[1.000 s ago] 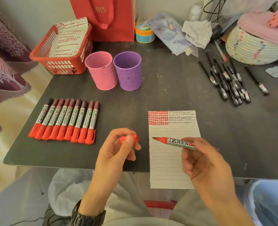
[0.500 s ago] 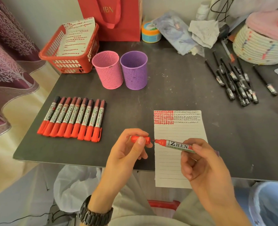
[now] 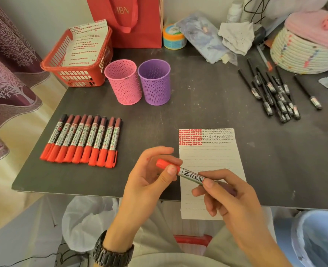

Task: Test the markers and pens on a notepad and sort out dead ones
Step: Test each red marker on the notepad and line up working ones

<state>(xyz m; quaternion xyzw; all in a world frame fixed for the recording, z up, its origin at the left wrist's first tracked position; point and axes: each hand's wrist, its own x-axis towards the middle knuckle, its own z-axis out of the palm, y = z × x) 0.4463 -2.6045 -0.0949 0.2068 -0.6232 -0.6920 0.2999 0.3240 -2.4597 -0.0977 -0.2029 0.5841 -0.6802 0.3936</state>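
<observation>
My right hand (image 3: 234, 201) grips a red ZHEN marker (image 3: 193, 175) by its barrel, held over the lined notepad (image 3: 213, 157). My left hand (image 3: 149, 182) pinches the marker's red cap (image 3: 166, 164), which sits on the tip end. The notepad's top rows carry red blocks and black scribbles. A row of several red markers (image 3: 84, 140) lies capped on the dark table (image 3: 207, 105) at the left. Several black pens (image 3: 272, 93) lie in a loose heap at the right.
A pink mesh cup (image 3: 123, 81) and a purple mesh cup (image 3: 154, 81) stand behind the notepad. A red basket (image 3: 76, 58) with marked paper sits at the back left. A woven basket (image 3: 303, 49), red bag (image 3: 128, 20) and clutter line the back. Bins stand below the table's edge.
My left hand brought the red cap to the marker's tip; the cap now sits on the marker. My right hand kept its hold on the barrel.
</observation>
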